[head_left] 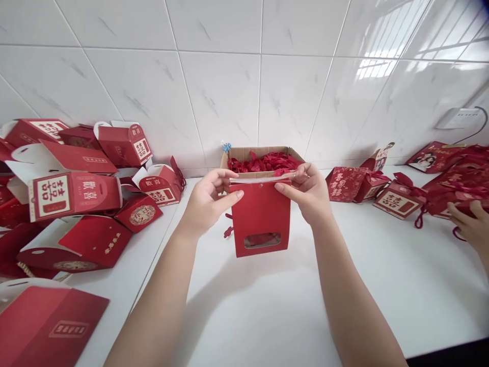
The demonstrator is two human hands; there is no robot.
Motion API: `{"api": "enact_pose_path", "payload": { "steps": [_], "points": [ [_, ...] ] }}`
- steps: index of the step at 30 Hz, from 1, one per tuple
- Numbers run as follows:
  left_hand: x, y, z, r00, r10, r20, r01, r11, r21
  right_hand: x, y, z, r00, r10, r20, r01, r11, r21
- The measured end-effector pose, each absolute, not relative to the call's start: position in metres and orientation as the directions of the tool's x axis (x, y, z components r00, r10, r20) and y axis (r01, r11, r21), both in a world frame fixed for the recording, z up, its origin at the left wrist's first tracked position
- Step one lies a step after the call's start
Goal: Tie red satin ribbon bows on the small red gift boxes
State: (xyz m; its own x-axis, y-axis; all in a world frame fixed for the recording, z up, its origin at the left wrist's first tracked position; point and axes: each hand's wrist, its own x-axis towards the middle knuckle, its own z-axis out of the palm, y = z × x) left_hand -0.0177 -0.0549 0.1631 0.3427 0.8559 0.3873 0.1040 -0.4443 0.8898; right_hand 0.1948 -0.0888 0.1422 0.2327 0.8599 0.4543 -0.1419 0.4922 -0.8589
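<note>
Both hands hold up a red paper gift box [261, 211] above the white table, its upper edge pinched at the two top corners. The box has an oval-like window near its bottom and a small hole near the top. My left hand [210, 201] grips the left corner between thumb and fingers. At the right corner, my right hand [305, 193] does the same. Behind the box stands a cardboard carton [225, 162] filled with dark red ribbons [263, 162]. A small red piece [228, 232] shows beside the box's left side; I cannot tell what it is.
Several open red gift boxes [76, 191] crowd the left side. To the right stand red boxes tied with ribbon [397, 199] and a pile of more [462, 173]. Another person's hand [471, 221] touches that pile. A tiled wall [221, 97] closes off the back.
</note>
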Motion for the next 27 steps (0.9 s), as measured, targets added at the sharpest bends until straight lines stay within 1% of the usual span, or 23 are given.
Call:
{"api": "enact_pose_path", "payload": {
  "steps": [3, 6, 9, 11, 14, 16, 19, 21, 23, 25, 27],
  "points": [
    [-0.011, -0.056, 0.163, 0.311, 0.857, 0.412, -0.035, -0.423, 0.906, 0.190, -0.090, 0.146, 0.257, 0.863, 0.436, -0.210, 0.490, -0.846],
    [-0.006, -0.056, 0.162, 0.317, 0.874, 0.368, -0.150, -0.337, 0.930, 0.187, -0.090, 0.146, 0.223, 0.896, 0.384, -0.272, 0.435, -0.858],
    [-0.003, -0.058, 0.161, 0.294, 0.902, 0.316, -0.208, -0.262, 0.942, 0.184, -0.092, 0.147, 0.177, 0.928, 0.328, -0.323, 0.369, -0.871],
    [-0.002, -0.059, 0.160, 0.299, 0.910, 0.286, -0.224, -0.225, 0.948, 0.183, -0.093, 0.147, 0.159, 0.947, 0.281, -0.353, 0.320, -0.879],
    [-0.003, -0.059, 0.160, 0.346, 0.895, 0.280, -0.222, -0.212, 0.952, 0.181, -0.096, 0.148, 0.130, 0.967, 0.220, -0.379, 0.254, -0.890],
    [-0.004, -0.059, 0.161, 0.406, 0.874, 0.266, -0.205, -0.197, 0.959, 0.181, -0.097, 0.149, 0.097, 0.973, 0.209, -0.388, 0.230, -0.892],
    [-0.008, -0.059, 0.164, 0.498, 0.841, 0.213, -0.143, -0.162, 0.976, 0.185, -0.098, 0.149, 0.042, 0.972, 0.231, -0.398, 0.228, -0.889],
    [-0.010, -0.059, 0.163, 0.521, 0.829, 0.203, -0.108, -0.173, 0.979, 0.190, -0.096, 0.147, -0.001, 0.967, 0.256, -0.374, 0.237, -0.897],
    [-0.010, -0.057, 0.161, 0.513, 0.831, 0.216, -0.068, -0.212, 0.975, 0.196, -0.095, 0.144, -0.042, 0.956, 0.292, -0.311, 0.265, -0.913],
    [-0.010, -0.055, 0.156, 0.491, 0.840, 0.230, -0.003, -0.262, 0.965, 0.203, -0.095, 0.142, -0.085, 0.948, 0.307, -0.206, 0.285, -0.936],
    [-0.009, -0.053, 0.152, 0.486, 0.844, 0.225, 0.074, -0.296, 0.952, 0.211, -0.095, 0.140, -0.126, 0.951, 0.282, -0.068, 0.275, -0.959]
  ]
}}
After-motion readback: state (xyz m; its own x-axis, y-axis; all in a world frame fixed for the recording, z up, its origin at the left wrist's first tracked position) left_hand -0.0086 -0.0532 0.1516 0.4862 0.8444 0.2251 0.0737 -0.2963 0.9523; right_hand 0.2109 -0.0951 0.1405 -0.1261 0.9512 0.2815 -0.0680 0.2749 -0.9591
